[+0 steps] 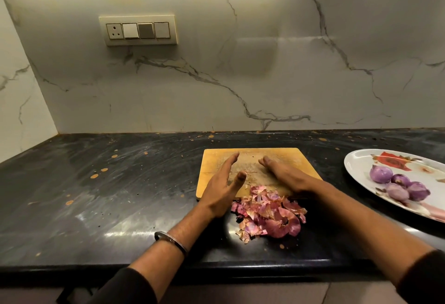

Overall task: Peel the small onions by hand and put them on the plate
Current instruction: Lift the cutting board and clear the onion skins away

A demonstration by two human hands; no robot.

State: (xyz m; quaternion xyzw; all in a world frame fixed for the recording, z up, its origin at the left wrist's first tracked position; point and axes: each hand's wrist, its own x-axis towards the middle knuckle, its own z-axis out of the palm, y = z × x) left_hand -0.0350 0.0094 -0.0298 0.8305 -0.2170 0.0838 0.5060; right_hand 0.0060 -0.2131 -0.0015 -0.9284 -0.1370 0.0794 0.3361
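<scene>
Several peeled purple onions [397, 184] lie together on a white flowered plate [361, 166] at the right. A heap of pink onion skins [267, 214] spreads from the near edge of a wooden cutting board [293, 159] onto the black counter. My left hand [222, 185] stands on its edge over the board's left side, fingers straight, holding nothing. My right hand [283, 174] lies flat on the board's right half, fingers straight, just behind the skins.
The black stone counter [108, 195] runs left to a marble corner wall. A switch panel with a socket [138, 30] sits on the back wall. The counter's front edge is close below my forearms. A metal bangle [171, 241] circles my left wrist.
</scene>
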